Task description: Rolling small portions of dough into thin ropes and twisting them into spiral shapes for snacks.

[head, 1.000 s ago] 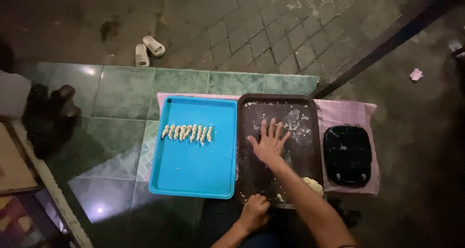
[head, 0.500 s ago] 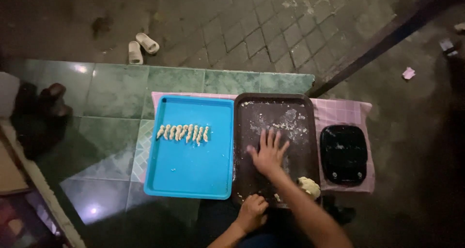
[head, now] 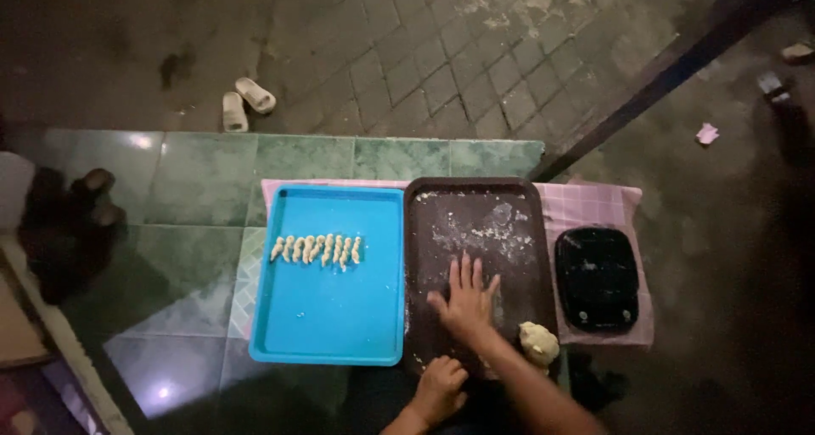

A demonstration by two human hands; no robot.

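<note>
My right hand (head: 464,297) lies flat, fingers spread, on a dark brown tray (head: 475,206) dusted with flour. A lump of pale dough (head: 538,343) sits on the tray's near right corner, beside my forearm. My left hand (head: 439,386) is closed at the tray's near edge; what it holds, if anything, is hidden. To the left lies a blue tray (head: 331,308) with a row of several small twisted dough pieces (head: 316,249).
A black rectangular tray (head: 596,277) lies right of the brown tray on a pink checked cloth (head: 594,206). All rest on green floor tiles (head: 195,180). A pair of pale sandals (head: 243,102) lies on the paving beyond. A dark pole (head: 654,70) slants at right.
My right hand has slid toward me along the brown tray, from its middle to its near part. The view has shifted slightly.
</note>
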